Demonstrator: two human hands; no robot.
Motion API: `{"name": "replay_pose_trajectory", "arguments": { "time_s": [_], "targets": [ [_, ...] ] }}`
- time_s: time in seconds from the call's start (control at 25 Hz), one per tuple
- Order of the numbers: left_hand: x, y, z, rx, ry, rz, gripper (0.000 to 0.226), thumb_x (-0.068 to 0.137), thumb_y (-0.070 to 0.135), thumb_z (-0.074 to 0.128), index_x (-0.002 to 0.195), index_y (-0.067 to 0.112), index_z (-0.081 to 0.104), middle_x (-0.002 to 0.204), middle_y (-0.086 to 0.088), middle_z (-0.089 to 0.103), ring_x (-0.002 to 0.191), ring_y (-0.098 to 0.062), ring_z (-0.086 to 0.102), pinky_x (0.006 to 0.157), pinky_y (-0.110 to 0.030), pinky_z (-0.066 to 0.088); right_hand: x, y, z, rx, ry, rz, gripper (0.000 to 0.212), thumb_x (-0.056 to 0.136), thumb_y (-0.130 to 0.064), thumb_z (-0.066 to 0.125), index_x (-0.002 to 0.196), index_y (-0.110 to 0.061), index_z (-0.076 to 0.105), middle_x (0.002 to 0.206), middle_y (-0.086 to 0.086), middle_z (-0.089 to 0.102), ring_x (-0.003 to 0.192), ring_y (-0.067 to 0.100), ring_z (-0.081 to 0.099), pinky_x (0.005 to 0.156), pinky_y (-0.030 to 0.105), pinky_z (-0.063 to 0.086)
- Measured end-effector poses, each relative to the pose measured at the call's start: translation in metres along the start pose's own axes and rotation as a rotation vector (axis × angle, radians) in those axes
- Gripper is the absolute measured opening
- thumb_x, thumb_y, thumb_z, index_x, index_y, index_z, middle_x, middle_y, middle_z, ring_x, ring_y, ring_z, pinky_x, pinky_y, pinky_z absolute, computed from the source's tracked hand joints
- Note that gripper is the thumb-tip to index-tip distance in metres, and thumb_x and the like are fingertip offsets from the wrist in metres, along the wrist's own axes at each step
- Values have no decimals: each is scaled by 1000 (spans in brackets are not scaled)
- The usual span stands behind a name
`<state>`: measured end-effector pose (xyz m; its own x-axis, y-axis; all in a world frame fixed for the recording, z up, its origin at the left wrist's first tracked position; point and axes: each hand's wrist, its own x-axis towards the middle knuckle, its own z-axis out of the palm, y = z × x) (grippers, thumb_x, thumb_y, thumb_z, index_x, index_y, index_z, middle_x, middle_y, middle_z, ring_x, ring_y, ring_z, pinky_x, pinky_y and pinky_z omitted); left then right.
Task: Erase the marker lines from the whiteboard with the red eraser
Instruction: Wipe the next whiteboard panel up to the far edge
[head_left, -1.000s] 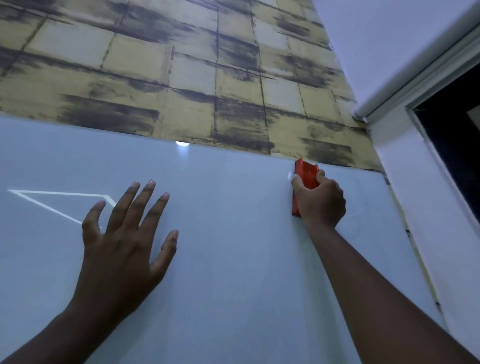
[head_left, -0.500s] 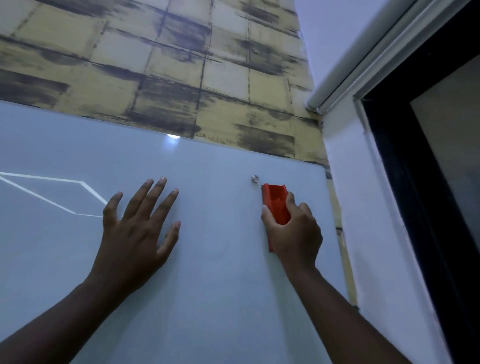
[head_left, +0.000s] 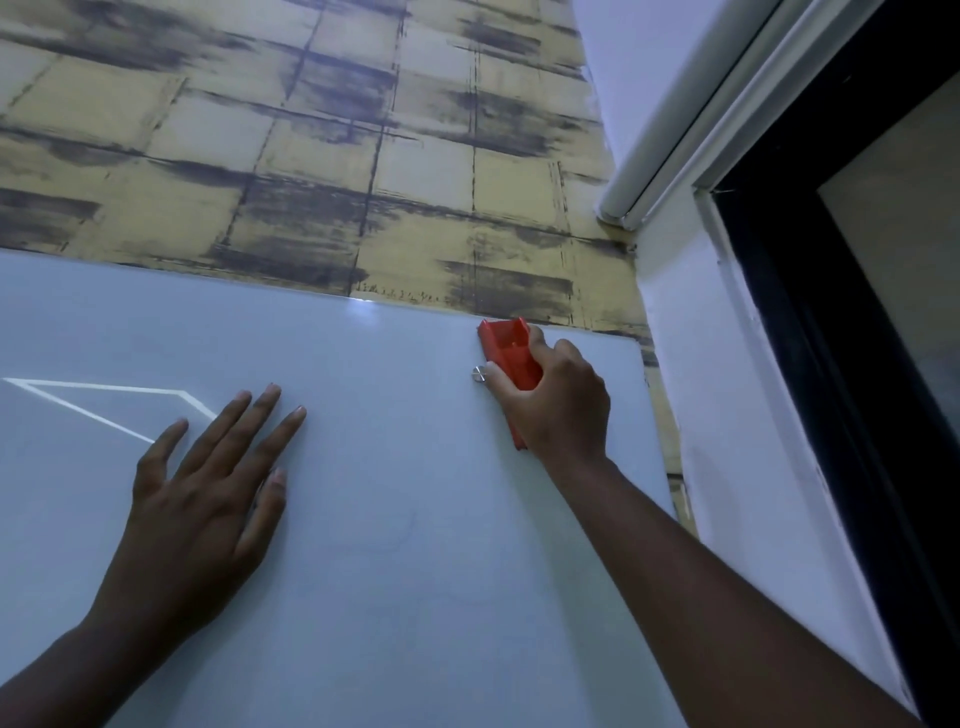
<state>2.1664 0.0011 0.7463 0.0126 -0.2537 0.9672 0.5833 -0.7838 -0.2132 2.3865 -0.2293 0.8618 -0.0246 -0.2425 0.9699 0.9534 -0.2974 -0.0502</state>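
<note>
Gripping the red plastic eraser (head_left: 511, 358) at the glossy whiteboard's (head_left: 415, 597) top-right corner, the right hand (head_left: 558, 410) is wiping; left hand (head_left: 202, 499) lying flat, fingers spread. Faint curved marks (head_left: 405, 530) lower down probably need wiping next.

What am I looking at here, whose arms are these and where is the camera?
The camera sits on a person's head and looks forward and down, so the two arms are that person's own. There is no robot. In front of them is a whiteboard fixed to a wall with yellow, dark-streaked wallpaper. The right hand grips a red eraser pressed against the board near its top right corner, beside a small metal stud. The left hand lies flat on the board with fingers spread. Bright lines show at the far left; they may be a reflection. Faint marker traces show lower down. A dark window is at the right.
</note>
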Motion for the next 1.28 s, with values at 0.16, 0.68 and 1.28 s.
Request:
{"name": "replay_pose_trajectory", "arguments": {
  "time_s": [0.16,0.68,1.28],
  "targets": [
    [2,4,-2,-39,-3,-28,60,106,42,29,163,28,43,173,4,34,159,-15,31,123,-57,26,-1,43,-19,-125,58,135,65,89,-61,61,141,-22,57,98,6,62,87,27,64,68,30,41],
    [-38,-97,-8,-150,-51,-70,63,108,49,26,161,22,45,176,1,26,163,-28,23,122,-74,26,-152,74,-65,-224,116,431,65,91,-51,67,142,-12,59,87,9,62,77,31,64,69,32,43],
    [-51,-68,-35,-87,-19,-63,61,107,37,30,165,20,38,175,-3,28,162,-22,26,130,-52,15,-176,-177,26,-95,-39,-98,70,88,-60,52,140,-14,59,91,1,57,71,19,59,53,28,50]
  ]
}}
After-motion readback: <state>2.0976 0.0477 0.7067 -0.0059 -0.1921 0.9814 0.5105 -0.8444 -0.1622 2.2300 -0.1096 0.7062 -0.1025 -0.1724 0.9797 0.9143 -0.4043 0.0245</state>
